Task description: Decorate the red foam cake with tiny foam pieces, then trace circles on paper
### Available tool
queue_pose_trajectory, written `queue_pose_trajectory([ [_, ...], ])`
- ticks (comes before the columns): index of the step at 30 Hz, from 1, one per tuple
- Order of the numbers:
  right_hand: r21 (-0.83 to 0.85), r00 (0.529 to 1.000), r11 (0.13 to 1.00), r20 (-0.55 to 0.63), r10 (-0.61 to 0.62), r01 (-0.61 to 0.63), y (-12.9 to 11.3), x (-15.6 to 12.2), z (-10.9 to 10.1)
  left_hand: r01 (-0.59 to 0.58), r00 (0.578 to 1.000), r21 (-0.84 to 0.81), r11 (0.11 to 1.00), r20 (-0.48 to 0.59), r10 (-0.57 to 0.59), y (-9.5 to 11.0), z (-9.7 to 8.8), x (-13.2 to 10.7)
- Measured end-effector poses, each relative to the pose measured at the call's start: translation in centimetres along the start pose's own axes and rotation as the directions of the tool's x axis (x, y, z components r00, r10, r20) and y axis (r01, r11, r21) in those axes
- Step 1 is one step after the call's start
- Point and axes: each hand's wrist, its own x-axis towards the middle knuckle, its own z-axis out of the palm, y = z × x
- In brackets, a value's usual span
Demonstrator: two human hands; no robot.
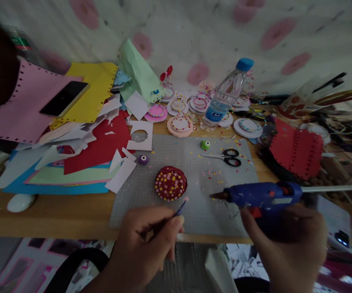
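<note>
My left hand (pixel 148 240) pinches thin, dark tweezers (pixel 180 208), with a tiny pink paper piece (pixel 186 199) at their tip. Just beyond that tip a dark red round disc (pixel 170 183) lies on the grey cutting mat (pixel 194 219), dotted with yellow and pink paper stars. In my right hand (pixel 288 240) is a blue hot glue gun (pixel 261 194), its nozzle pointing left over the mat. A white glue stick (pixel 331 188) runs out of its back. The nozzle is apart from both the disc and the pink piece.
Black-handled scissors (pixel 231 158), a green paper punch (pixel 205 145) and a purple punch (pixel 143 159) lie on the mat among scattered stars. Behind stand a water bottle (pixel 224 97) and several decorated paper discs (pixel 180 124). Coloured paper and a phone (pixel 64 99) are piled left.
</note>
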Motion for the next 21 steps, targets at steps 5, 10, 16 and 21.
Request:
queue_pose_trajectory([
  [5,-0.297,0.991,0.950,0.062,0.119,-0.096,6.1,3.0,-0.2,-0.011,1.000,-0.230,0.973,-0.027,0.005,-1.5,0.2,0.5],
  [10,-0.599,0.993,0.796,0.121,-0.009,0.081,10.5,3.6,0.3,-0.027,0.997,-0.350,0.936,-0.081,-0.002,-2.0,-0.4,0.9],
  [16,-0.320,0.979,0.929,-0.015,-0.202,0.187,4.7,0.4,0.7,-0.012,0.995,-0.361,0.933,-0.098,-0.026,-1.6,0.6,1.4],
  [21,0.231,0.606,0.858,0.788,0.111,-0.458,-0.6,-3.5,1.0,0.058,0.998,-0.550,0.833,0.037,-0.046,-2.6,3.0,2.0],
])
